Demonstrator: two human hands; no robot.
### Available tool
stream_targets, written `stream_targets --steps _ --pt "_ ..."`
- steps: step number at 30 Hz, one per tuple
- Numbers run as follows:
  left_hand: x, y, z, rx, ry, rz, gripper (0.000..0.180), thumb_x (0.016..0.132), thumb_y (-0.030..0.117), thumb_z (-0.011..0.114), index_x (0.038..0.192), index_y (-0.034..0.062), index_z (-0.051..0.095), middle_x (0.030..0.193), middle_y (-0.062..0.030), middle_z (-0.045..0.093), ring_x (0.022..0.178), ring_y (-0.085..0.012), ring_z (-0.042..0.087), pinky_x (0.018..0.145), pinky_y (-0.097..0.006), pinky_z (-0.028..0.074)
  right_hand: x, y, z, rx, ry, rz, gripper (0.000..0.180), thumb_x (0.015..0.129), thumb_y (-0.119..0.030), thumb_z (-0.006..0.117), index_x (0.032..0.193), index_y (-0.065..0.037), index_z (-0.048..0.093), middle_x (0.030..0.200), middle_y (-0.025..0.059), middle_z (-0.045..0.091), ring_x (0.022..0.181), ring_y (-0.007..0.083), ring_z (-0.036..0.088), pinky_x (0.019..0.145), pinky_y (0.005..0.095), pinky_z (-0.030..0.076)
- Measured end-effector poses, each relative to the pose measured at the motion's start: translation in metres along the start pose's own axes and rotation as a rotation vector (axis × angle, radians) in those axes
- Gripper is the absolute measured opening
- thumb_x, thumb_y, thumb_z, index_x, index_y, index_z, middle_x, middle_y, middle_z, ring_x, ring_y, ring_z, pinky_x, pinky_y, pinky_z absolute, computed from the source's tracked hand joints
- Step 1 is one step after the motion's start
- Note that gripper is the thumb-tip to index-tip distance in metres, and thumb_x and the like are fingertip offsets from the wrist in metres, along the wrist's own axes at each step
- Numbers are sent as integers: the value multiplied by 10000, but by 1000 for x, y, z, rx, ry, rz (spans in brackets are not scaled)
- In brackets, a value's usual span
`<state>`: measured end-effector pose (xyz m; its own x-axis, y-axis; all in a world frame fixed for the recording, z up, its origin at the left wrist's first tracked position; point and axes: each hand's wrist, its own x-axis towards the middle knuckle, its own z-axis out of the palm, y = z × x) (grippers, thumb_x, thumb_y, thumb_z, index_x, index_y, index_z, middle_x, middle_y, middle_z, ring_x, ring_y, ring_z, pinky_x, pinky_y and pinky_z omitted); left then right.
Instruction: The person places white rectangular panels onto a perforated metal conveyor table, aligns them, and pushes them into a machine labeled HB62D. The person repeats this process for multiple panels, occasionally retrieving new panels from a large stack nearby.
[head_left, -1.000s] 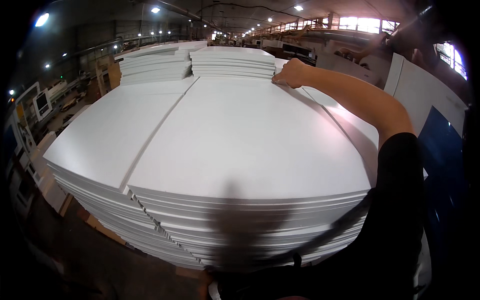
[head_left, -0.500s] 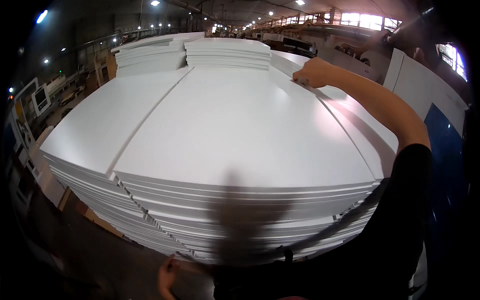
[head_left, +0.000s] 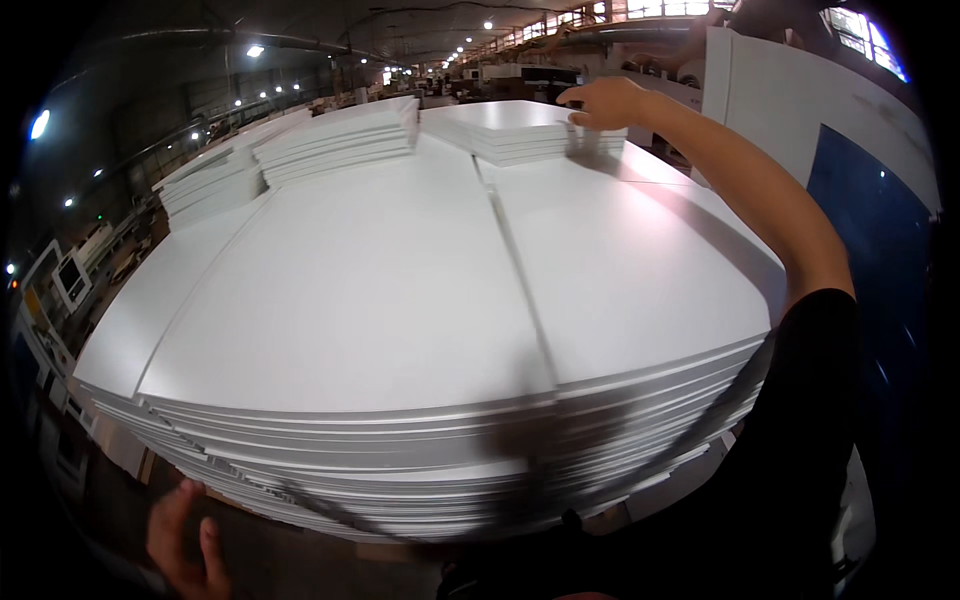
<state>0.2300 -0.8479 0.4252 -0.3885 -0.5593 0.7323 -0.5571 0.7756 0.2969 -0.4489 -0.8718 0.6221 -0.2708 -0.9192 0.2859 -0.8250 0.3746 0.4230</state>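
Observation:
Large white panels (head_left: 320,310) lie in tall stacks side by side in front of me, with narrow gaps between the stacks. My right hand (head_left: 608,104) reaches across to the far right, above the corner of a short pile of smaller white panels (head_left: 525,140) lying on top. Its thumb and fingers are apart and nothing shows between them; whether it touches the pile I cannot tell. Low at the left, my left hand (head_left: 185,545) hangs beside the front of the stacks, fingers spread and holding nothing.
Two more short piles, one of white panels (head_left: 340,140) and one farther left (head_left: 210,185), sit at the back. A white and blue cabinet (head_left: 870,260) stands at the right. Machinery with a screen (head_left: 70,275) is at the left. A dark blurred shape (head_left: 530,430) crosses the stack's front.
My view has swung right, so the stacks appear farther left. My right hand has gone from the panel surface's edge to above the right pile. My left hand shows more, with fingers spread.

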Motion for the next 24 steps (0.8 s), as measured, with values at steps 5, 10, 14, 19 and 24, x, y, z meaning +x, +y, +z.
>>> stream_targets --steps 5,10,14,19,24 --pt "128 93 41 -33 -173 295 383 785 81 720 1156 -11 692 1095 -201 705 984 -348 669 856 -382 503 4 81 41 -27 -154 144 640 979 -591 468 1437 -148 536 1390 152 601 1265 353 582 1080 476 437" --pt "245 121 112 62 -352 389 501 880 286 734 1330 87 636 1214 -138 697 1111 -284 645 925 -409 513 -1 94 35 34 -295 125 738 968 -644 466 1483 -115 483 1496 145 508 1279 352 569 1002 470 495" --pt "297 139 169 112 -493 229 627 986 519 579 1452 103 529 1232 -188 683 1156 -311 631 954 -438 509 -15 113 33 103 -195 151 825 966 -678 440 1511 -58 427 1428 169 545 1167 334 616 840 453 556" --pt "353 141 235 21 -740 71 860 978 661 476 1570 62 302 1418 -263 539 1329 -398 524 1076 -491 432 -16 126 43 290 -271 229 906 954 -726 413 1524 -22 380 1414 195 534 1176 341 608 823 431 567" --pt "366 150 307 -176 -764 -30 1102 928 778 415 1609 18 -2 1573 -299 324 1455 -435 348 1189 -509 280 3 128 99 750 -217 266 1013 914 -818 365 1544 -25 339 1425 206 511 1211 322 564 887 433 546"
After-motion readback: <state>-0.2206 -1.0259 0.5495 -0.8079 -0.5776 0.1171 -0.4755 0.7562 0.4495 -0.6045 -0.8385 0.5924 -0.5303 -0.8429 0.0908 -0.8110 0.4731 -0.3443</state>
